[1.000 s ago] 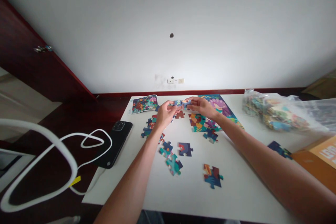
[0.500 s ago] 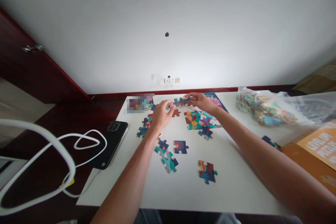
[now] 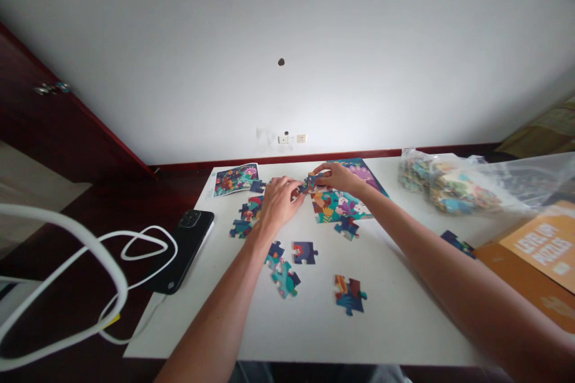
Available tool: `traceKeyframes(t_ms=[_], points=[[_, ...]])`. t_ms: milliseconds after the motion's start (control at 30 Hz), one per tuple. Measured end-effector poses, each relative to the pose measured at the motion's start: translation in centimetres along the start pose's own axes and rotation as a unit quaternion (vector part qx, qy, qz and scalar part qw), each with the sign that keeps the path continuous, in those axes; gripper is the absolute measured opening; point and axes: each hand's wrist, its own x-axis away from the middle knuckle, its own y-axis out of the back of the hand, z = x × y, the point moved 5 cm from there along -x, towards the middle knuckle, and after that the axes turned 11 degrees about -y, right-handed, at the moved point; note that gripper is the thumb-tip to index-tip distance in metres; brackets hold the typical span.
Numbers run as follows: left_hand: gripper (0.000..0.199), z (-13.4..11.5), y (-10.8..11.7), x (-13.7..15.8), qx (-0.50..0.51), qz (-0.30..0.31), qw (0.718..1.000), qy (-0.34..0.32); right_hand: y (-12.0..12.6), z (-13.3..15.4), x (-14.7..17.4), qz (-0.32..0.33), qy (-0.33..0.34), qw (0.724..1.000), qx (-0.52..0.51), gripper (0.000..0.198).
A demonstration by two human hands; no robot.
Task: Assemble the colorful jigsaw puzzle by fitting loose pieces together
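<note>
The white table (image 3: pixel 404 311) carries your assembled puzzle section (image 3: pixel 341 203) at its far middle. Your right hand (image 3: pixel 338 177) pinches a joined puzzle strip (image 3: pixel 311 182) at that section's left edge; your left hand (image 3: pixel 277 202) rests loosely curled alongside, grasping nothing. Align tabs squarely before pressing down.
</note>
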Motion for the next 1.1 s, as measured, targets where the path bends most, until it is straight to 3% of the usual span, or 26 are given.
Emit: traceKeyframes(t_ms=[100, 233, 467, 733, 1100], points=[[0.023, -1.0, -0.6, -0.3, 0.024, 0.022, 0.999, -0.022, 0.0, -0.1, -0.1, -0.005, 0.008, 1.000, 0.013, 0.033], [0.024, -0.6, -1.1, -0.4, 0.025, 0.028, 0.999, -0.008, 0.7, 0.0, -0.2, -0.047, 0.027, 0.994, 0.093, 0.032], [0.034, -0.5, -1.4, -0.2, -0.033, 0.010, 0.999, 0.022, 1.7, -0.2, -0.3, -0.151, 0.076, 0.960, 0.222, 0.030], [0.045, -1.9, -1.7, -0.5, -0.006, 0.040, 0.999, -0.002, 1.5, -0.4, -0.5, -0.140, 0.117, 0.954, 0.238, 0.031], [0.038, -0.2, -2.3, -0.4, 0.010, 0.018, 1.000, 0.023, 0.2, 0.4, 0.6, -0.165, 0.142, 0.925, 0.311, 0.036]])
